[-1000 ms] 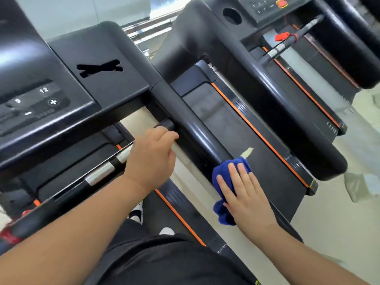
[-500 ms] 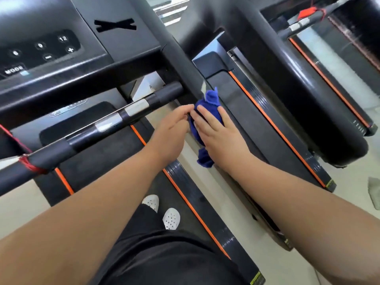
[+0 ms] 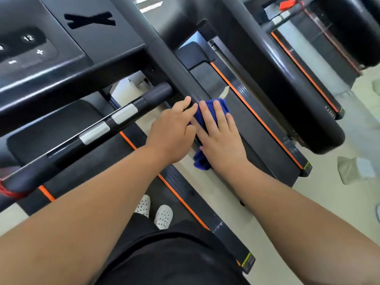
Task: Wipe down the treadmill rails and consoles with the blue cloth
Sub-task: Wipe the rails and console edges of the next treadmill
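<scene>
On the right side rail (image 3: 176, 77) of the near treadmill, below its console (image 3: 67, 38): both hands meet at one spot.

Cloth position: blue cloth (image 3: 211, 105) is draped over the rail, upper part pressed flat to it, lower end hanging free below the palm.

Right hand (image 3: 221, 136): flat grip, fingers spread and extended on top of the cloth, pressing it to the rail; not clenched.

Left hand (image 3: 174, 132): released, holding nothing; fingertips rest on the rail just beside the cloth's left edge, touching or nearly so.

Key relation: the rail's long axis runs from upper left, at the console, down to lower right toward the person. The cloth sits directly under the right hand, so that hand is the nearer one.

Judgement: the wiping stroke should follow that axis. Rail above the cloth, up to the console, probably still needs a pass.

Other: crossbar handle (image 3: 123, 114) with silver sensor pads joins the rail just above the left hand.
</scene>
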